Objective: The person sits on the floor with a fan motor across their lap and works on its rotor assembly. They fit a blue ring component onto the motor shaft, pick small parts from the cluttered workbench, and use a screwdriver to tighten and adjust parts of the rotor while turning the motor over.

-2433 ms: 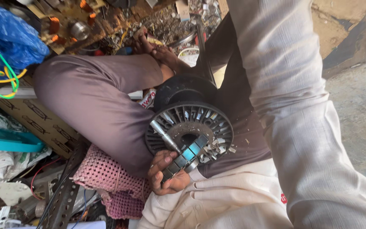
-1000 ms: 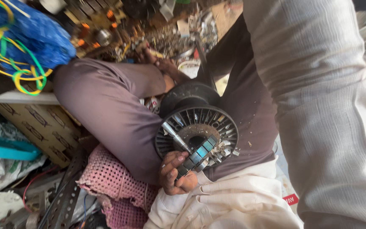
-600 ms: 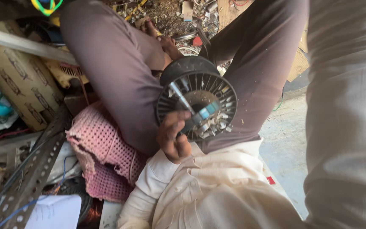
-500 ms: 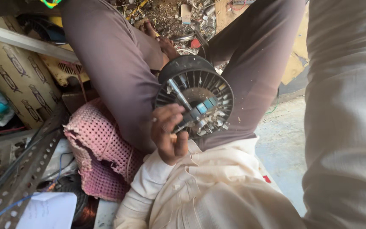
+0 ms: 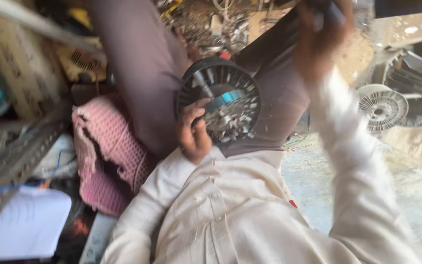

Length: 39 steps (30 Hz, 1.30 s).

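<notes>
Cluttered workshop floor [image 5: 328, 166]. Round black motor rotor [image 5: 219, 100] wedged between knees, left hand [image 5: 194, 132] gripping blue-handled tool [image 5: 223, 100] against it. Right hand [image 5: 321, 39] raised, blurred, fingers' state unclear. White paper sheet [image 5: 23, 222] lower left.

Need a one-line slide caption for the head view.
Left hand steadies a round motor stator on the lap; right hand is raised, blurred.

Dusty concrete floor [image 5: 406, 195] — daylight, scrap clutter [image 5: 211, 24]
</notes>
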Motion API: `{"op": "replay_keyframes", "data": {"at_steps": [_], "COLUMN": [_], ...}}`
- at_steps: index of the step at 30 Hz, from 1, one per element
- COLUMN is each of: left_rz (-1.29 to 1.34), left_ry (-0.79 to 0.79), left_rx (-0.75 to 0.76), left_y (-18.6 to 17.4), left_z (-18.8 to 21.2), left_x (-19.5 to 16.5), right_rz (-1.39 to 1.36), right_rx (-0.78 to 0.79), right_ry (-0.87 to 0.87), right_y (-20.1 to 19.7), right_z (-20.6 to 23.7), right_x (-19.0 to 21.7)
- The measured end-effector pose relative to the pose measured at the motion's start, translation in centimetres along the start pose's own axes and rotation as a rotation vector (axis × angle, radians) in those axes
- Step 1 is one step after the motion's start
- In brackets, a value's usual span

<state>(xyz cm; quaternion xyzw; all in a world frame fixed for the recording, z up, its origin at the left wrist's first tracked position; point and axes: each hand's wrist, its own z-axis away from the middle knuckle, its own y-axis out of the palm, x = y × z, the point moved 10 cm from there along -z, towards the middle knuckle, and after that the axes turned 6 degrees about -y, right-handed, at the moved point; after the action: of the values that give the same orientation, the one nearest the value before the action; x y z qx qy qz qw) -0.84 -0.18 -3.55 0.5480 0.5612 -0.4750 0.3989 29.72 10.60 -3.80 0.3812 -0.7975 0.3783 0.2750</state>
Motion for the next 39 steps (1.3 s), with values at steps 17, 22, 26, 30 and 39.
{"op": "replay_keyframes", "data": {"at_steps": [17, 22, 26, 30, 39], "left_rz": [-0.179, -0.221, -0.279, -0.266, -0.306], "left_ry": [-0.025, 0.007, 0.037, -0.005, 0.019], "left_rx": [-0.080, -0.048, -0.057, -0.017, -0.053], "left_y": [0.3, 0.8, 0.7, 0.9, 0.5], "left_z": [-1.0, -0.8, -0.5, -0.8, 0.7], "left_x": [-0.1, 0.1, 0.1, 0.3, 1.3], "right_rz": [-0.346, -0.341, -0.339, -0.404, -0.356], "right_rx": [-0.257, -0.201, -0.182, -0.031, 0.291], "right_ry": [-0.238, -0.104, -0.017, -0.063, -0.094], "right_y": [-2.0, -1.2, -0.4, 1.0, 5.2], "right_z": [15.1, 16.3, 15.5, 13.4, 10.0], "right_x": [15.9, 15.5, 16.5, 18.7, 22.9]}}
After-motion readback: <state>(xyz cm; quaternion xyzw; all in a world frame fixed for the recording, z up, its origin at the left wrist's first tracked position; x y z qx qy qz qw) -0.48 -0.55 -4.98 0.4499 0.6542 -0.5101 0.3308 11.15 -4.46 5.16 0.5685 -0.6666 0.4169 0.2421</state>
